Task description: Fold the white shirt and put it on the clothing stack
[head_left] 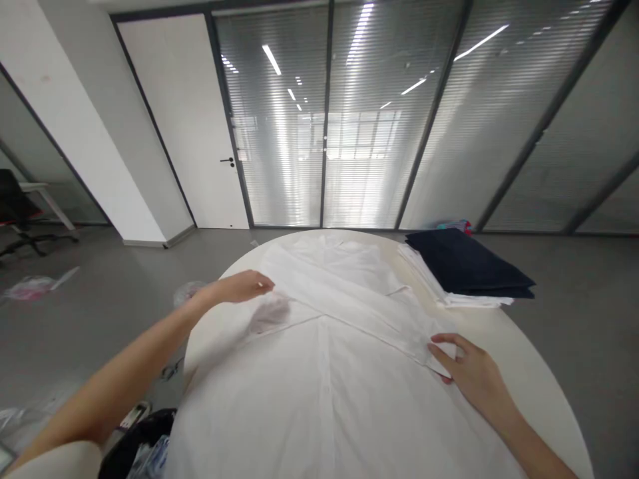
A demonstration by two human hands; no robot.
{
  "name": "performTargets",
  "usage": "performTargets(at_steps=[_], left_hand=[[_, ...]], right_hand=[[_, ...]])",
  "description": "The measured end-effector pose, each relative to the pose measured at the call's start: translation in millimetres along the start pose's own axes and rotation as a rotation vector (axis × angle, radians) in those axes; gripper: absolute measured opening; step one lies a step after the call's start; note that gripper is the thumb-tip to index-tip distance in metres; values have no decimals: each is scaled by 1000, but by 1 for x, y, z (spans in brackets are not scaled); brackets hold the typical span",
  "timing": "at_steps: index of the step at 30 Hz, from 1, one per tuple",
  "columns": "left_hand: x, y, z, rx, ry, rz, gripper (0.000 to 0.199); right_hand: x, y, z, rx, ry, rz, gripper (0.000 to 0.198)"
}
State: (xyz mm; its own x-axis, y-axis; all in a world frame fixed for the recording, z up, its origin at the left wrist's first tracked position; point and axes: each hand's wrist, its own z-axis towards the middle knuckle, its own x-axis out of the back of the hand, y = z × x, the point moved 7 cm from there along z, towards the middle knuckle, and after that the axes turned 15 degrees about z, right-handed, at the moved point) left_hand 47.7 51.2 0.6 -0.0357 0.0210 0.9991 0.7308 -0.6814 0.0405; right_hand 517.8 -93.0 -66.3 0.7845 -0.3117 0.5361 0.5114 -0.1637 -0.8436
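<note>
Left hand (244, 287): grip loose, fingers extended and gathered, fingertips at the left edge of the white garment (319, 359), just above a folded-in sleeve part; whether the fingertips pinch the cloth or only rest on it cannot be told.

Right hand (469, 372): grip partly spread, fingers (442, 340) laid flat on the right end of a folded band of the garment, thumb underneath near the cloth's edge; pressing rather than clenching.

White garment: spread flat over most of the round counter (539, 372), a centre seam running toward the viewer, a long folded strip crossing it diagonally from the left hand to the right hand. Its near portion hangs over the counter's near edge.

Stack of folded cloth (469, 269): far right of the counter, dark navy pieces on top of white ones, well apart from both hands.

Surroundings: grey floor (100, 313); glass partition with blinds (349, 133) behind; white door (184, 133) at left; black chair (14, 213) far left; plastic wrappers (32, 287) on the floor at left; dark bag (134, 446) with items below the left forearm.
</note>
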Motion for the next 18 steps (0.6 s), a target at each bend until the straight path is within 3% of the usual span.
performTargets(at_steps=[3,5,10,14,18], left_hand=[[20,-49,34,362,188,139,35],[12,-69,66,467,196,172,39],[-40,-83,115,526,138,202,45],[-69,-84,116,583,99,231,64],[-77,-89,114,604,29,237,70]], right_hand=[[0,1,1,6,1,-25,46],[0,2,1,4,-1,-27,46],[0,6,1,20,-18,16,45],[2,8,0,13,0,57,44],[7,2,-3,70,71,74,43]])
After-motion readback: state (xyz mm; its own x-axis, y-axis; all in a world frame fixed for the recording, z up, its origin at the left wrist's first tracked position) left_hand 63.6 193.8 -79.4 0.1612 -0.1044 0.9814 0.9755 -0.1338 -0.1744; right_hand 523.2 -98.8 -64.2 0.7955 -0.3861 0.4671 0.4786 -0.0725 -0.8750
